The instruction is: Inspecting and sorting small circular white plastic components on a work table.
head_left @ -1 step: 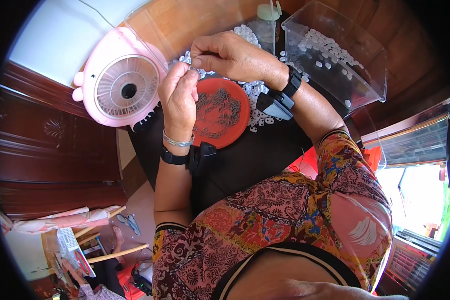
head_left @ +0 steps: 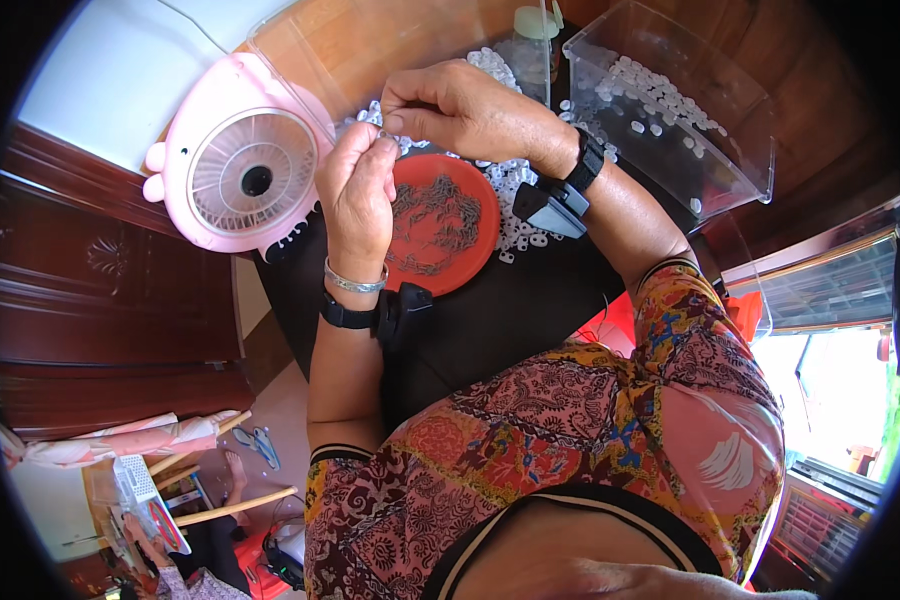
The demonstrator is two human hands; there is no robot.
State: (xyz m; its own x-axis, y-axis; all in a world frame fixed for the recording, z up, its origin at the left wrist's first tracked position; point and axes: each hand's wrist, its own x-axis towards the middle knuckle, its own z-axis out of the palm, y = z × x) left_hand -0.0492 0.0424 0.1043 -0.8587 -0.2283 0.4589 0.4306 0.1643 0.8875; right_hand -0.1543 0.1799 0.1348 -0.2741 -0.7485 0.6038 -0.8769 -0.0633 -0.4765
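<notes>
My left hand [head_left: 358,195] is closed in a pinch, its thumb and forefinger pressed together. Directly against its fingertips, my right hand [head_left: 475,112] pinches from the far right side. Something tiny and dark is between the fingertips, too small to make out. Below both hands lies a round red plate [head_left: 458,278] holding many thin grey metal pieces [head_left: 440,215] in a loose heap. Small white plastic pieces with holes [head_left: 518,205] are spread behind the plate and along its right side, partly hidden by my right hand.
A pink animal-shaped fan [head_left: 177,190] stands left of the dark table [head_left: 470,345]. At the far right is a clear plastic box [head_left: 735,185] with white pieces [head_left: 650,90] inside. A jar with a pale green lid [head_left: 536,24] stands at the back. Another person's hand [head_left: 142,540] shows at lower left.
</notes>
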